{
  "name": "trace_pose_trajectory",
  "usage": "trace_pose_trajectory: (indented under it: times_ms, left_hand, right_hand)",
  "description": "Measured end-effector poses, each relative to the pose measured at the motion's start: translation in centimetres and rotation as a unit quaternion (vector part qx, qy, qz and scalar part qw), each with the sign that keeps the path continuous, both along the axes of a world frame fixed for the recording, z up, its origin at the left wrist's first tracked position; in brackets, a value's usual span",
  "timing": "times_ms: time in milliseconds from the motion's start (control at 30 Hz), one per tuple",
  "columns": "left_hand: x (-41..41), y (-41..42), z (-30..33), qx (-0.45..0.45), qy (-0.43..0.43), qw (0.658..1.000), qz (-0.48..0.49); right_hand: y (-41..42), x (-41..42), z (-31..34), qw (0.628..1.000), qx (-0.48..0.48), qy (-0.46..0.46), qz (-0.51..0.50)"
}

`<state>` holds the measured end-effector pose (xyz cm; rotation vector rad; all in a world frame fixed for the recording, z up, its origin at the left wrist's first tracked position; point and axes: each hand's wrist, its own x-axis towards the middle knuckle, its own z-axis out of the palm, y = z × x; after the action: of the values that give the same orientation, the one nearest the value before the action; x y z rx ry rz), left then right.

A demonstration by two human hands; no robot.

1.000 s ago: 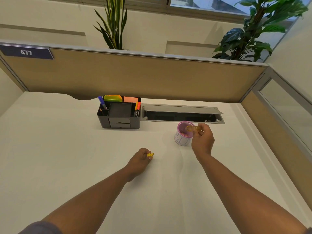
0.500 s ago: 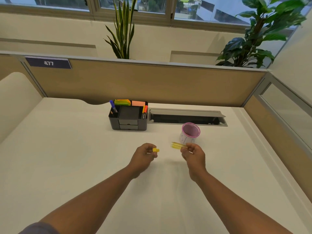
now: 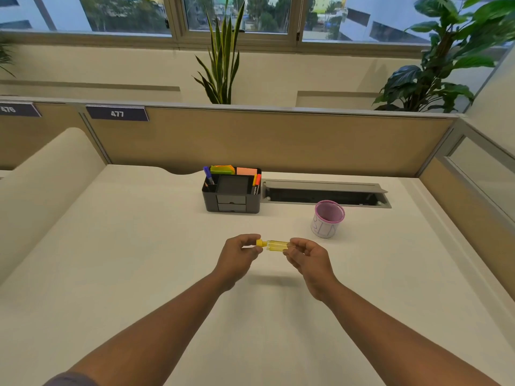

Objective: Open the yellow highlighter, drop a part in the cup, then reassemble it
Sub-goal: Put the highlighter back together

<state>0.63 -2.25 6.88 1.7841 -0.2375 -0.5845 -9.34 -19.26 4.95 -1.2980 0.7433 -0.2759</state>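
This is an office cubicle: a pale desk [image 3: 139,260] fenced by tan partition panels [image 3: 278,140] carrying numbered plates, 477 [image 3: 117,113] at 11 o'clock, a black desk organiser [image 3: 232,195] with markers and sticky notes at 12, a cable hatch [image 3: 326,192] at 1, and potted plants [image 3: 223,65] under windows beyond.

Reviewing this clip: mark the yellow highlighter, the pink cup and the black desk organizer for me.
yellow highlighter [image 3: 276,244], head view, on its clear barrel between the hands.
pink cup [image 3: 325,229], head view, on its outer wall.
black desk organizer [image 3: 232,204], head view, on its front drawers.
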Motion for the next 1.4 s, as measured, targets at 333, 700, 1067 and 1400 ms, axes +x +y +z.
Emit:
trace_pose_trajectory:
  times_ms: [333,700,1067,1400]
  left_hand:
    - [-0.2,1.3,0.9,-0.018,-0.003,1.0,0.008]
    - [-0.9,1.3,1.1,-0.022,-0.003,1.0,0.006]
    - [-0.8,1.4,1.2,-0.01,-0.004,1.0,-0.001]
    - [-0.5,1.4,1.5,-0.009,-0.01,1.0,-0.003]
  right_hand:
    - [0.9,-0.2,0.8,0.999,-0.033,-0.001,0.015]
    - [1.4,-0.5,1.2,0.998,-0.048,-0.004,0.034]
    - [1.4,-0.3,1.2,0.997,-0.057,0.0,0.042]
    - [0.9,-0.2,1.3,0.998,-0.04,-0.01,0.054]
